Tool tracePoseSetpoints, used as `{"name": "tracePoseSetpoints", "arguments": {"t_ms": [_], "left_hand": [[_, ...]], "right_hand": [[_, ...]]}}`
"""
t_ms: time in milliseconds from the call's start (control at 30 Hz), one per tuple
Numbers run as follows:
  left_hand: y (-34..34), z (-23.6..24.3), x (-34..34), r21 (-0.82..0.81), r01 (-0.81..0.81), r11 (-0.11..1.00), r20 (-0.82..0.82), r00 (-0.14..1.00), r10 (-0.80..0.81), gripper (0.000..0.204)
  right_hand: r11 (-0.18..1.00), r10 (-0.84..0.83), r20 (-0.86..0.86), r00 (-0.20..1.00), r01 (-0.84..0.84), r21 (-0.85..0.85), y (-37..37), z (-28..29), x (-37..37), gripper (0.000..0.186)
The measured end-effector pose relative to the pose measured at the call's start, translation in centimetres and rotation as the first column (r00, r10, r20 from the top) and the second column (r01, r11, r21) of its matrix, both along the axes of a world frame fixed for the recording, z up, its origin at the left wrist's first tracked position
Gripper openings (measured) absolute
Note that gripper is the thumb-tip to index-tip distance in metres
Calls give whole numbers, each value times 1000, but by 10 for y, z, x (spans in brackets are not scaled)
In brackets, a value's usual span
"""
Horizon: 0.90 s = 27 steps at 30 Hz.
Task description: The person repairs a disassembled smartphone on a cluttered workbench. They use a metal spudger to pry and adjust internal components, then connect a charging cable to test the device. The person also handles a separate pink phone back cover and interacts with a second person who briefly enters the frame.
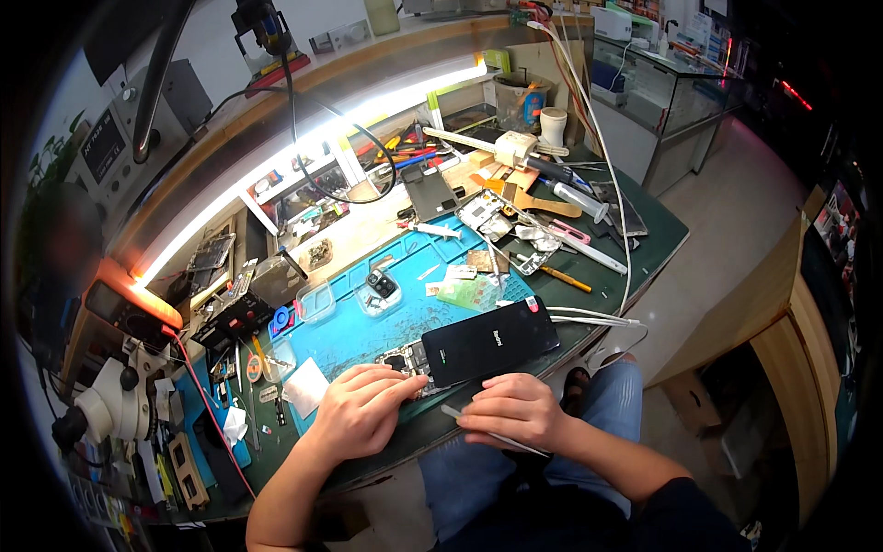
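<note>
A black phone screen point(483, 339) lies face up along the front edge of a blue mat point(359, 327). Left of it is an opened phone body point(405, 363) with exposed internals, which my left hand point(363, 409) touches with an outstretched index finger, the other fingers bent. Below the screen, my right hand point(515, 409) grips a thin tool point(449, 411) with a pale tip, angled down to the right. A white paper square point(303, 391) sits left of my left hand. A small clear tray point(372, 294) with dark parts stands behind the opened body.
An orange multimeter point(124, 304), microscope point(110, 405) and black instrument point(244, 313) crowd the bench's left. Tools, a white syringe point(579, 201) and phone parts point(483, 212) are piled behind. White cables point(598, 322) run past the right edge; a lit strip point(303, 143) spans the back.
</note>
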State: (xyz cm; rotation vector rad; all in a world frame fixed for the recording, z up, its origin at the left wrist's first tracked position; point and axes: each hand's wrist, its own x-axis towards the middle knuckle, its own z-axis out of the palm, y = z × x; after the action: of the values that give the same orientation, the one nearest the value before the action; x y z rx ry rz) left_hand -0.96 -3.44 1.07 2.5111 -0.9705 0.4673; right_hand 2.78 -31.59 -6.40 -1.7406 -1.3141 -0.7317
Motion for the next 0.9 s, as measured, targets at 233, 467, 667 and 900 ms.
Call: {"name": "tracePoseSetpoints", "arguments": {"t_ms": [233,467,667,900], "left_hand": [[6,-6,-2,-104,-32,994,-5,999,32,46],[0,2,-5,-261,-119,958,152,975,162,34],[-30,80,-60,-707,121,697,-286,853,-438,16],[-80,95,-87,-970,30,242,-201,469,-860,26]], "right_hand": [[989,105,-130,986,-118,-93,-30,-29,-52,17],[816,-471,-275,838,296,-497,-157,-146,-45,16],[680,-660,-265,703,410,-608,-240,-169,-27,15],[661,-611,-172,772,379,-648,-246,-193,-6,19]]}}
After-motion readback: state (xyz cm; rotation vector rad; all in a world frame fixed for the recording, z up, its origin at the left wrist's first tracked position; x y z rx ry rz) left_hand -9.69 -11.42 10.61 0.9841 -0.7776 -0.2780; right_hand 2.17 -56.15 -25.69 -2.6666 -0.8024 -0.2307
